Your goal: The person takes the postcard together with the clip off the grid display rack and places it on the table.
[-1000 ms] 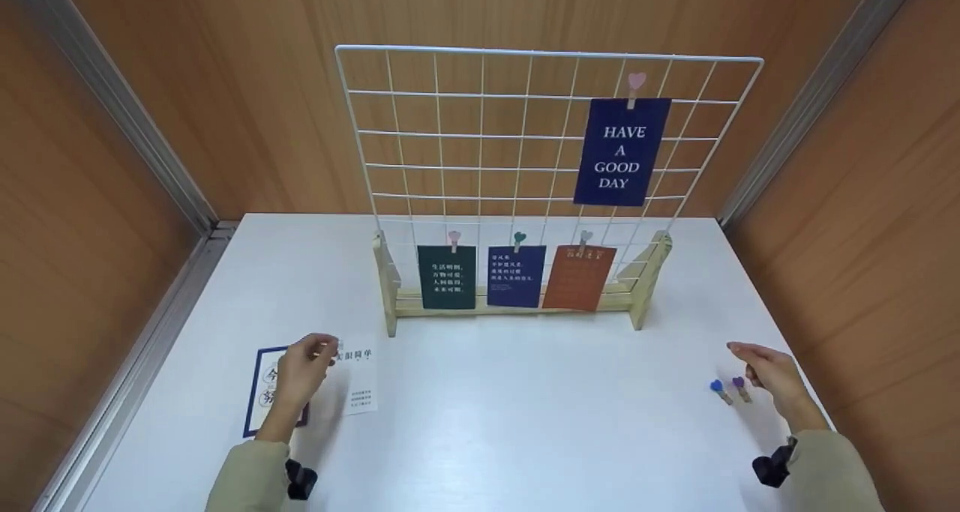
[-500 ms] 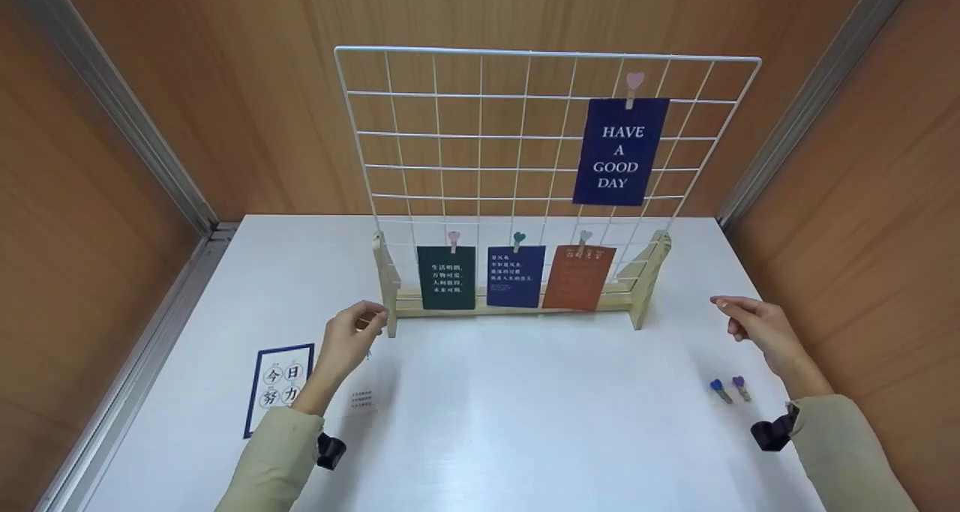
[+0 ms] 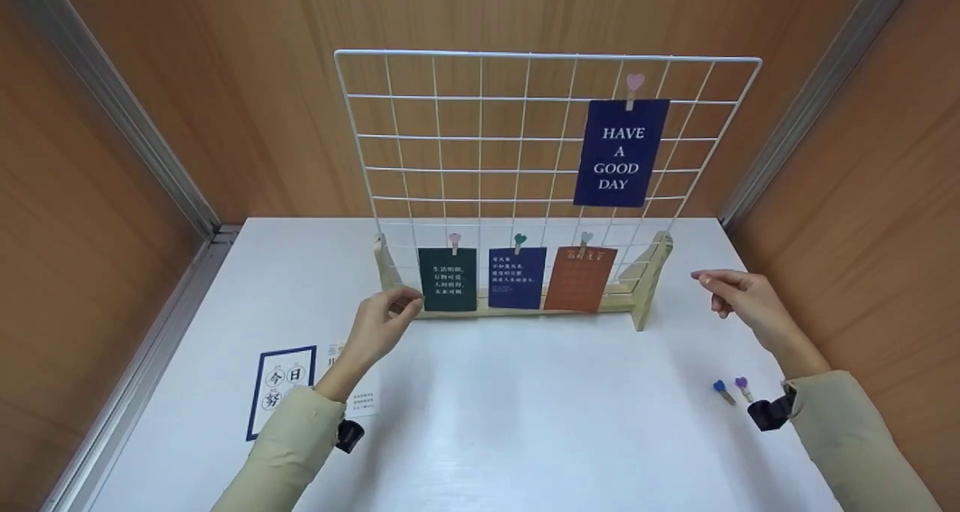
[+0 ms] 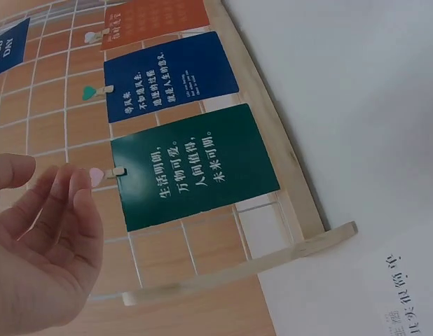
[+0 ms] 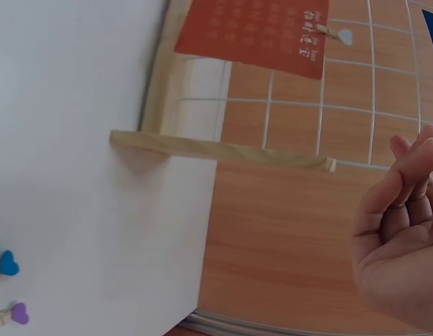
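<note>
Dark green rectangular paper card (image 3: 448, 279), low on the white wire grid (image 3: 523, 138), calls for a light touch, I'd say: one hand steadying its edge, the other squeezing the pink heart-topped wooden clip (image 3: 454, 239). It looks flat, printed in white characters. Close by, the left hand (image 3: 379, 321) has its thumb apart from curved fingers; the right hand (image 3: 742, 302) has its fingers loosely curled.

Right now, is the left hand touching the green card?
Apart. The left wrist view shows it: a visible gap, with background showing in it, separates the left hand from the nearest edge of the green card.
</note>
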{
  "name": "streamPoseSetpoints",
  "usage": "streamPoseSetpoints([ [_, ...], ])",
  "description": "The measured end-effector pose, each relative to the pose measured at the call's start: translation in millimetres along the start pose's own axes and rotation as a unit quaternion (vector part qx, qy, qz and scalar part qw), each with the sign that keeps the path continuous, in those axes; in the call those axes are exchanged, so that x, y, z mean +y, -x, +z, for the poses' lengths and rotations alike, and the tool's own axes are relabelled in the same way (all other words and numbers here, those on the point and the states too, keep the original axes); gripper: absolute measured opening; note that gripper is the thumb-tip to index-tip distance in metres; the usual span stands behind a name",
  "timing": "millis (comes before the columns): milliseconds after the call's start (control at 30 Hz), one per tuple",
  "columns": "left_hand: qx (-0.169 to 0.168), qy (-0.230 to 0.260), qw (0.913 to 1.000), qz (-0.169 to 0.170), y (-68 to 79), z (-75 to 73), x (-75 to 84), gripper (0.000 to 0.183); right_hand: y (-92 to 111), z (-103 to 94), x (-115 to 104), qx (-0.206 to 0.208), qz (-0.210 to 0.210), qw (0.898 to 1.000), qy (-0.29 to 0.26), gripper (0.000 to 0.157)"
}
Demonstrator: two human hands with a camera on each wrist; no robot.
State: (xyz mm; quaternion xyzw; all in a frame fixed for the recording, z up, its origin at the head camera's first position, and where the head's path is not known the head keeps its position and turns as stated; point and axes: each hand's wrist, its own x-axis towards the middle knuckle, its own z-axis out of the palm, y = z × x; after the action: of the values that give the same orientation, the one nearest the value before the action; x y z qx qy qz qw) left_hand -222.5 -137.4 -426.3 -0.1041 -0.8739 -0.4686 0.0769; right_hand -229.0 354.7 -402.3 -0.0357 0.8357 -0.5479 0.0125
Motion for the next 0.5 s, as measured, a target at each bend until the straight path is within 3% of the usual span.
streamPoseSetpoints([
  [500, -0.001, -0.012, 0.9955, 0.094, -22.6, 21.5, 34.3, 0.013, -26, 8.3, -43, 0.008, -0.027, 0.999, 0.041, 0.036],
])
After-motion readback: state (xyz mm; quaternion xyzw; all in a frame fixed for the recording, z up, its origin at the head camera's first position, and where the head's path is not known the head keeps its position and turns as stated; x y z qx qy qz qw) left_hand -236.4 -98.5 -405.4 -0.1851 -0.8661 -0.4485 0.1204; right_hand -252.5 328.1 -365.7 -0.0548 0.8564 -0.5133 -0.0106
